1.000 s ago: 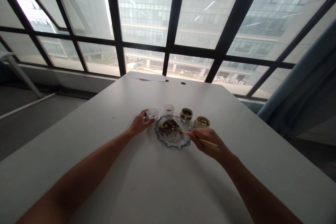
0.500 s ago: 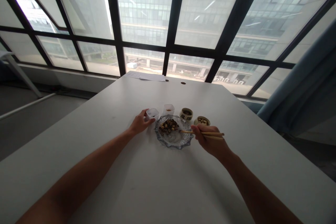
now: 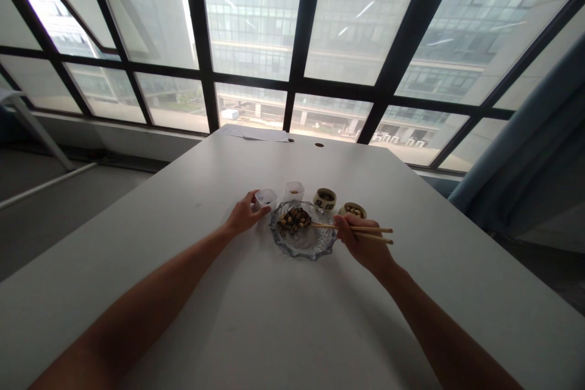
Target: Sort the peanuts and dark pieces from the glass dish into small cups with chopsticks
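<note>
My right hand (image 3: 365, 242) is closed around a pair of wooden chopsticks (image 3: 324, 226). Their tips reach into a pile of mixed brown and pale bits (image 3: 294, 220), like nuts or seeds, at the left of a scalloped glass dish (image 3: 315, 250). With thumb and fingers around its left side, my left hand (image 3: 247, 212) grips a small translucent plastic cup (image 3: 265, 198). A few dark specks show in that cup. Behind the dish stand a second translucent cup (image 3: 294, 190), a small ceramic cup (image 3: 325, 197) with dark characters, and another ceramic cup (image 3: 353, 211) of pale nuts, partly hidden by my right hand.
The white table (image 3: 205, 292) runs forward to a wall of dark-framed windows. White papers (image 3: 262, 134) lie at its far edge, near two round holes. A blue curtain (image 3: 516, 152) hangs at the right; a white metal frame (image 3: 43, 131) stands at the left.
The chopsticks' tips have moved left into the pile, and their back ends have spread apart. My left hand stays on the plastic cup.
</note>
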Motion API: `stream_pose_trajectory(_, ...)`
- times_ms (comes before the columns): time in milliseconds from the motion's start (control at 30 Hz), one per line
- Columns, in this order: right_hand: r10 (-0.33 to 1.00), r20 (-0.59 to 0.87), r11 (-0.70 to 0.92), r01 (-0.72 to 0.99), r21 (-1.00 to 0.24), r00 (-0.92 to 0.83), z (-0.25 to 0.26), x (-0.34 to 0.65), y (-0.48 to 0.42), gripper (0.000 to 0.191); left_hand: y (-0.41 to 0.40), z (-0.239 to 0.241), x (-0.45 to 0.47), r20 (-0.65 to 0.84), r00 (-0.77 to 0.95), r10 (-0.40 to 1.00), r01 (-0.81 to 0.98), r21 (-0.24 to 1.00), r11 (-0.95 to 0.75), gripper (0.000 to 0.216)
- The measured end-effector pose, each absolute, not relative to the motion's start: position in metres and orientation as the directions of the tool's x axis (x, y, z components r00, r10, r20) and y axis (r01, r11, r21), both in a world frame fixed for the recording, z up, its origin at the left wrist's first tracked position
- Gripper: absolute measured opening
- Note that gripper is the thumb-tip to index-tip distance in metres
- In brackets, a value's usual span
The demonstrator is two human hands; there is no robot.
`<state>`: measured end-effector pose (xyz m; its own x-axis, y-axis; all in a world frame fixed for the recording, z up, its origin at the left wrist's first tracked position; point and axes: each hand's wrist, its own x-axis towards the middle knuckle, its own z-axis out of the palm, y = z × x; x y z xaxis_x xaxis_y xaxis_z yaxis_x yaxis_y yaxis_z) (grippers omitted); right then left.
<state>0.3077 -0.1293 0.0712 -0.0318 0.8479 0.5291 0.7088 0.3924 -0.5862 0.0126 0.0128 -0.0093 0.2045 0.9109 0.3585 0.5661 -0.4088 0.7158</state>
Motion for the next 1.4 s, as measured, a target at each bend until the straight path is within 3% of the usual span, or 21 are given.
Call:
stream_pose_trajectory(133,0.839,0.54,0.425,0.692,-0.583,-0.06,0.068,0.306,-0.129,0.049,0.012,-0.008,0.013,0.345,0.211,0.914,0.571,0.715,-0.402,0.073)
stream_pose_trajectory(367,0.801,0.539,0.526,0.736,-0.426,-0.261,0.076,0.305,-0.136,0.048,0.012,-0.008,0.013,0.337,0.208,0.918,0.574,0.718,-0.393,0.075)
stream_pose_trajectory(533,0.783,0.574,0.521,0.756,-0.397,-0.238,0.077,0.309,-0.135,0.046,0.012,-0.009,0.013,0.343,0.204,0.917,0.576,0.715,-0.395,0.073)
stream_pose_trajectory(700,0.81,0.571,0.477,0.718,-0.507,-0.135,0.067,0.312,-0.128,0.045,0.013,-0.01,0.013,0.355,0.199,0.913,0.576,0.711,-0.402,0.072)
stream_pose_trajectory(1000,0.862,0.431,0.277,0.462,-0.843,0.269,0.055,0.307,-0.119,0.056,0.013,-0.009,0.013,0.336,0.209,0.918,0.572,0.719,-0.394,0.074)
stream_pose_trajectory(1167,0.882,0.384,0.244,0.432,-0.868,0.272,0.053,0.303,-0.118,0.06,0.013,-0.01,0.012,0.332,0.213,0.919,0.57,0.722,-0.392,0.075)
stream_pose_trajectory(1400,0.865,0.459,0.282,0.558,-0.78,0.204,0.058,0.314,-0.12,0.057,0.012,-0.008,0.013,0.335,0.21,0.919,0.575,0.718,-0.393,0.075)
